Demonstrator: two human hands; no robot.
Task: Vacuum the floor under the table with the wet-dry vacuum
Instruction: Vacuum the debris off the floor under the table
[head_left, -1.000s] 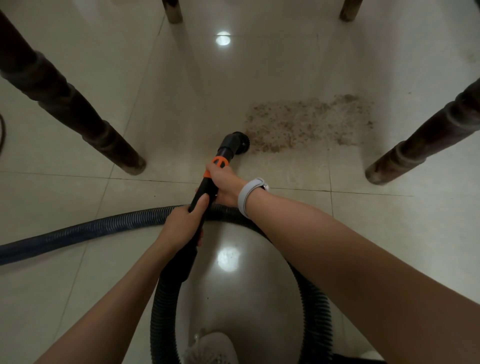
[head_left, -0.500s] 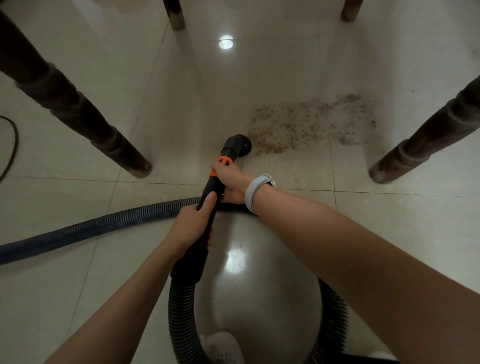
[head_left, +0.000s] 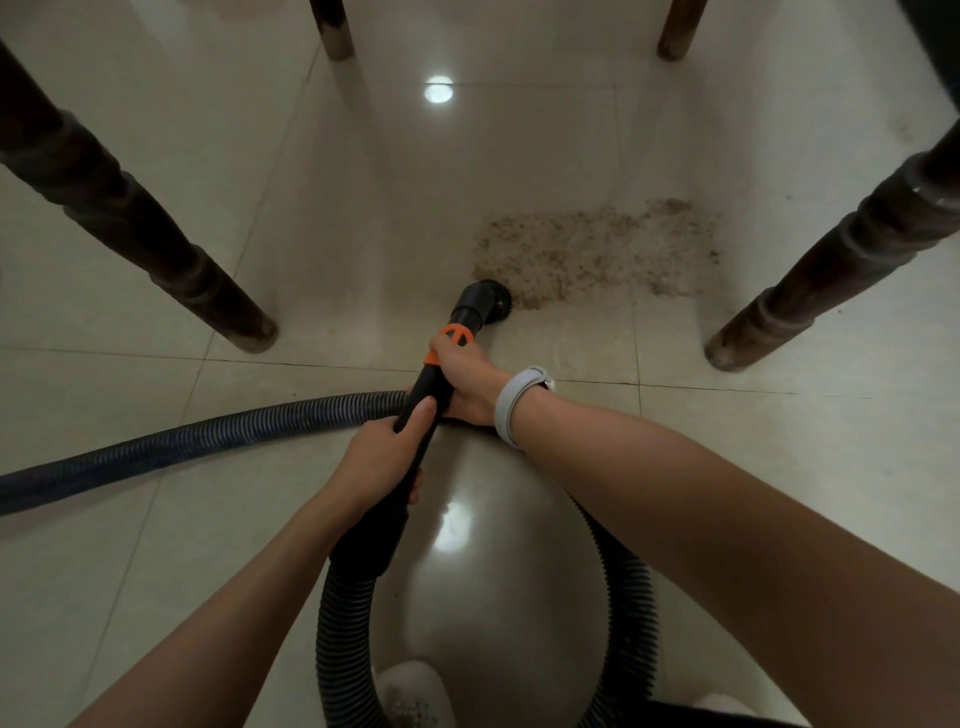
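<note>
Vacuum wand (head_left: 415, 426) — I grip it with my left hand (head_left: 379, 462) low and right hand (head_left: 462, 382) near the brush (head_left: 485, 299), steering into the dirt (head_left: 587, 249).

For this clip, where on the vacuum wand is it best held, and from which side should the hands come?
Probably on the rigid black vacuum wand, from the near end, behind the brush nozzle. The straight tube slopes down toward the debris patch, so the right hand at the orange collar steers and the left hand lower down steadies.

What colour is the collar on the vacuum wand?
Orange collar, on a black wand; head view.
</note>
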